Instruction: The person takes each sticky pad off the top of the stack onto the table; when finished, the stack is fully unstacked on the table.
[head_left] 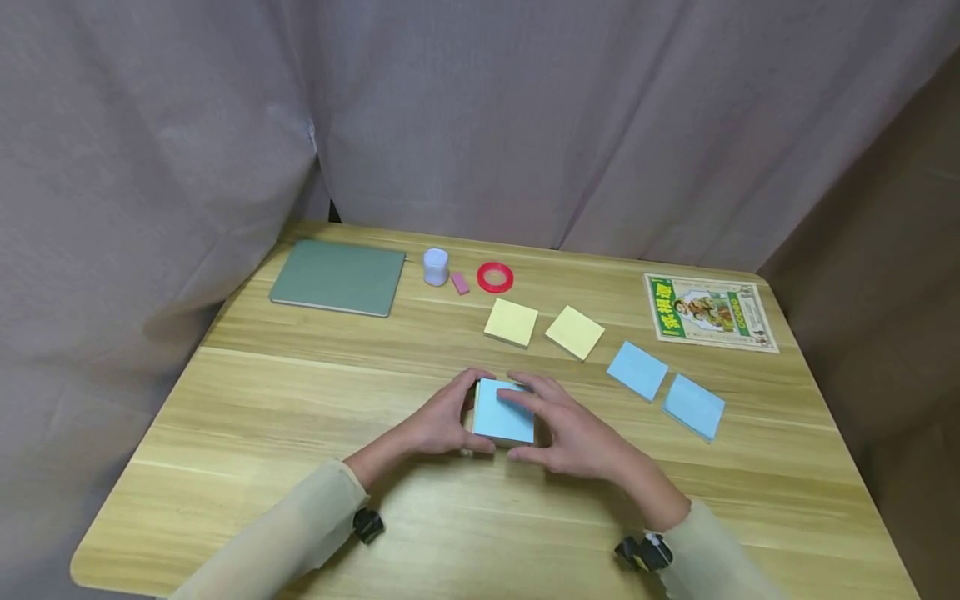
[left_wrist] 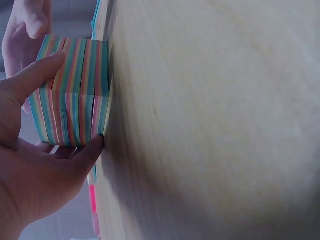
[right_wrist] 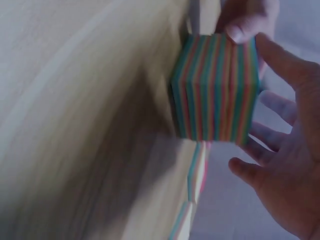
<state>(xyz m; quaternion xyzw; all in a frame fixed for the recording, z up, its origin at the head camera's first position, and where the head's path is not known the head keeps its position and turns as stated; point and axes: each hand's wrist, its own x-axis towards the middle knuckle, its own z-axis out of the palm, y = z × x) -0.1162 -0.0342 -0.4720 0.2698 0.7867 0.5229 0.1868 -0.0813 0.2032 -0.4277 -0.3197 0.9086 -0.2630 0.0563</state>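
A thick block of sticky notes [head_left: 502, 414] with a blue top sheet stands on the wooden table [head_left: 300, 417] in front of me. Its sides show rainbow stripes [left_wrist: 72, 95] [right_wrist: 217, 90]. My left hand [head_left: 450, 419] [left_wrist: 35, 165] grips the block's left side, thumb on one face and fingers on the opposite one. My right hand [head_left: 566, 429] [right_wrist: 285, 165] is at the block's right side. Its fingers are spread, the index finger lies on the blue top sheet and the thumb is near the front edge.
Two yellow notes [head_left: 512, 322] [head_left: 574, 332] and two blue notes [head_left: 637, 370] [head_left: 693, 405] lie beyond the block. Further back are a green pad [head_left: 337, 277], a small white cup [head_left: 436, 267], a pink eraser [head_left: 460, 283], a red tape ring [head_left: 495, 277] and a printed booklet [head_left: 708, 312]. Curtains hang behind.
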